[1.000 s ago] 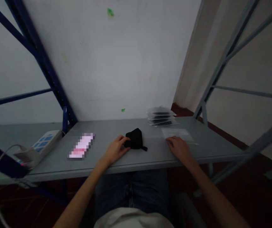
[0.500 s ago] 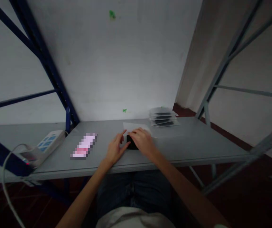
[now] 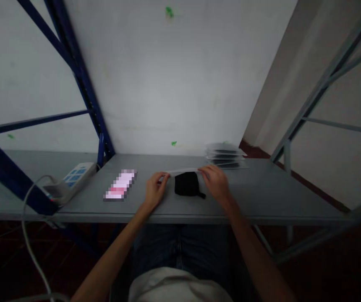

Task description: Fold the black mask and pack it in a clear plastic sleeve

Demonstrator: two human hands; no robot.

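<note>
My left hand (image 3: 155, 188) pinches the left end of a whitish, translucent plastic bag (image 3: 183, 171), seen nearly edge-on. The right end of the bag is between the thumb and fingers of my right hand (image 3: 214, 181). Directly in front of the bag, on the near side, a small black cloth pouch (image 3: 187, 184) lies flat on the grey table. A short tab (image 3: 202, 195) sticks out from the pouch's lower right corner. Neither hand touches the pouch. Whether the bag's mouth is parted cannot be made out.
A stack of clear flat packs with dark contents (image 3: 226, 156) lies at the back right of the grey table (image 3: 262, 193). A blurred-out phone (image 3: 120, 184) is on the left. Beyond it sit a white power strip (image 3: 76, 178) with a cable and a blue metal upright (image 3: 89, 92).
My hands have moved apart and off the black pouch, which now lies uncovered. Both now grip the bag's ends, and the bag has tipped from lying flat to edge-on. The view has shifted slightly.
</note>
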